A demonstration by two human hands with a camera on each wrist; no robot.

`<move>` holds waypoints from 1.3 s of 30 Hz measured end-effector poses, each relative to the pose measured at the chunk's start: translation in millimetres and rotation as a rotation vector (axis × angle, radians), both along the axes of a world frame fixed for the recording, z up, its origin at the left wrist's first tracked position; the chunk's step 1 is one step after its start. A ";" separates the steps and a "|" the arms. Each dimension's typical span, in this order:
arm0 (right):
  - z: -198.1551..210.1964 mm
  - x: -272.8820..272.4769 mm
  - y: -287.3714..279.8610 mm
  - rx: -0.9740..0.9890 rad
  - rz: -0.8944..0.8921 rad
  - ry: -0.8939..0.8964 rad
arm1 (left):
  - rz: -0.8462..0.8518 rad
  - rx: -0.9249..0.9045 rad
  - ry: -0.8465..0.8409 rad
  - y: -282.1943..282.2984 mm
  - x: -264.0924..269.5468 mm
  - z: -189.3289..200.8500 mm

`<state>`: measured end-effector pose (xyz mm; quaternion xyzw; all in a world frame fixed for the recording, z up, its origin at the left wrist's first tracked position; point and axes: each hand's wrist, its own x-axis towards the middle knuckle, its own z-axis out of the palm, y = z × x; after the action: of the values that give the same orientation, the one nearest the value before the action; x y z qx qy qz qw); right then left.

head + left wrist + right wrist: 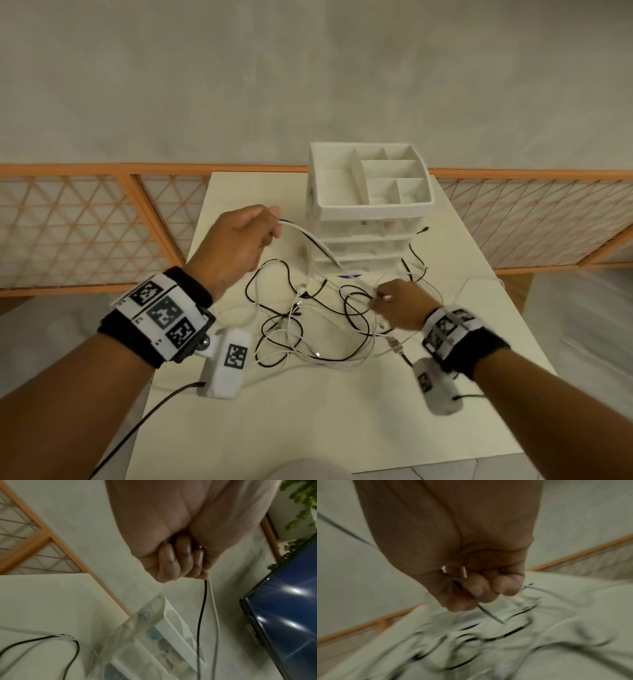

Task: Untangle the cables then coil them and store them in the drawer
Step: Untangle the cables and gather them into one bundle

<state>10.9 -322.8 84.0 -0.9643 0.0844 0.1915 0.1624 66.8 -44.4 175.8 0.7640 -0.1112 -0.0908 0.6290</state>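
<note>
A white cable [310, 236] is pinched in the raised left hand [236, 243]; a black cable [356, 308] is pinched by the right hand [400, 303] over the desk [462, 325].

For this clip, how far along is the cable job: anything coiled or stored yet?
Done: nothing visible; no coil lies on the table, and the drawers of the drawer unit look closed. In hand: the left hand holds a white cable and a black cable lifted from the tangle of cables, while the right hand pinches a strand low in it. Left: finish untangling, coil each cable, store them.
</note>
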 end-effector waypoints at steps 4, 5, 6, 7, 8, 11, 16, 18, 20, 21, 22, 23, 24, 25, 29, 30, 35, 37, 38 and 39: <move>16.6 17.6 -85.0 -0.167 -0.407 -0.152 | -0.104 0.169 -0.034 21.6 -7.2 -13.3; 28.2 20.6 -93.8 -0.110 -0.494 -0.327 | -0.168 0.283 -0.057 24.3 -10.2 -20.3; 40.1 21.8 -97.0 -0.042 -0.515 -0.541 | -0.250 0.391 -0.064 26.4 -13.9 -28.3; 51.1 22.0 -97.1 0.043 -0.517 -0.766 | -0.338 0.496 -0.063 27.7 -17.4 -37.2; 59.2 21.5 -94.0 0.124 -0.512 -0.921 | -0.406 0.593 -0.060 28.3 -19.6 -47.9; 52.4 13.8 -81.0 0.199 -0.431 -0.778 | -0.402 0.740 -0.001 22.4 -26.2 -75.4; -19.1 -28.1 -40.3 0.073 -0.289 -0.288 | -0.294 0.817 0.090 14.6 -39.0 -102.1; -43.2 -49.3 -11.2 0.102 -0.050 -0.334 | -0.254 0.791 0.112 11.8 -41.1 -104.8; -62.3 -67.2 12.9 0.000 0.206 -0.190 | -0.198 0.738 0.132 7.3 -41.0 -102.3; -71.1 -72.4 20.7 -0.084 0.269 -0.107 | -0.159 0.706 0.138 4.3 -40.0 -99.8; -79.7 -74.0 23.6 -0.162 0.286 -0.042 | -0.113 0.664 0.156 1.5 -37.7 -97.6; -83.0 -72.6 23.8 -0.216 0.272 -0.012 | -0.062 0.597 0.186 -1.3 -35.4 -94.9; -81.4 -69.3 23.9 -0.232 0.248 -0.016 | -0.014 0.506 0.232 -4.2 -33.0 -91.6; -79.3 -64.3 22.6 -0.206 0.211 -0.035 | 0.028 0.408 0.273 -7.2 -31.5 -87.1; -35.5 -42.3 19.9 0.157 0.124 -0.345 | 0.041 0.110 0.315 -16.6 -27.8 -63.8; -20.3 -36.1 19.7 0.212 0.144 -0.410 | 0.025 0.073 0.310 -19.4 -26.9 -59.9; -10.1 -34.6 31.9 -0.076 0.317 -0.274 | -0.046 -0.032 0.324 -32.7 -28.7 -49.3; -41.0 -52.0 38.4 -0.334 0.407 -0.059 | -0.075 -0.026 0.316 -33.4 -32.7 -51.3; -55.9 -60.2 39.2 -0.410 0.427 0.019 | -0.085 -0.014 0.311 -32.2 -34.2 -53.4; -66.1 -65.3 37.6 -0.436 0.415 0.058 | -0.092 -0.004 0.309 -30.8 -35.0 -55.2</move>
<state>-54.4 -285.2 18.0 -0.9672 -0.0707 0.2256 -0.0934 31.8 -75.2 120.6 0.7338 -0.0482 -0.2359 0.6352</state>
